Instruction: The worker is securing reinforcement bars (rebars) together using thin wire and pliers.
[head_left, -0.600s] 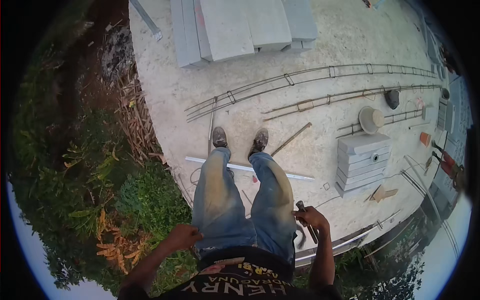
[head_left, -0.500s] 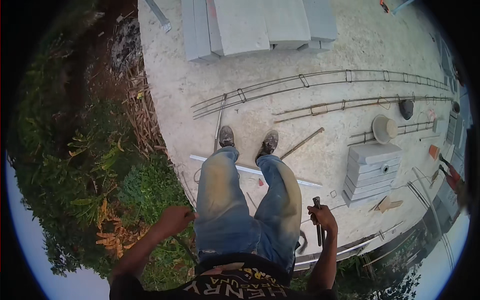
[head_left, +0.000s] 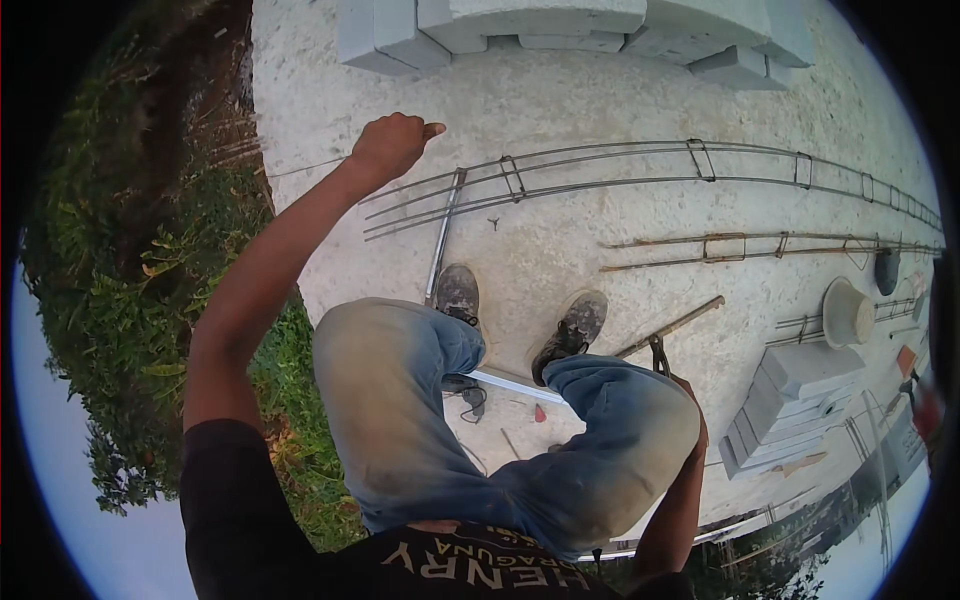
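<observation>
From where I stood, the person squatted low, knees apart. The left hand (head_left: 392, 150) reached out past the left knee, fingers curled into a fist; whether they held anything I could not tell. It hung close to the loose ends of a long rebar cage (head_left: 701, 178) lying on the concrete floor (head_left: 560, 100). The right hand (head_left: 688, 388), mostly hidden behind the right knee, was closed on a dark tool (head_left: 658, 355), which poked up beyond that knee near a wooden stick (head_left: 690, 318). A metal bar (head_left: 443, 235) ran from the left shoe (head_left: 458, 290) up to the rods. Big grey blocks (head_left: 545, 22) stood ahead, and off to the right a pale tub (head_left: 848, 312) sat just beside a block stack (head_left: 790, 410).
</observation>
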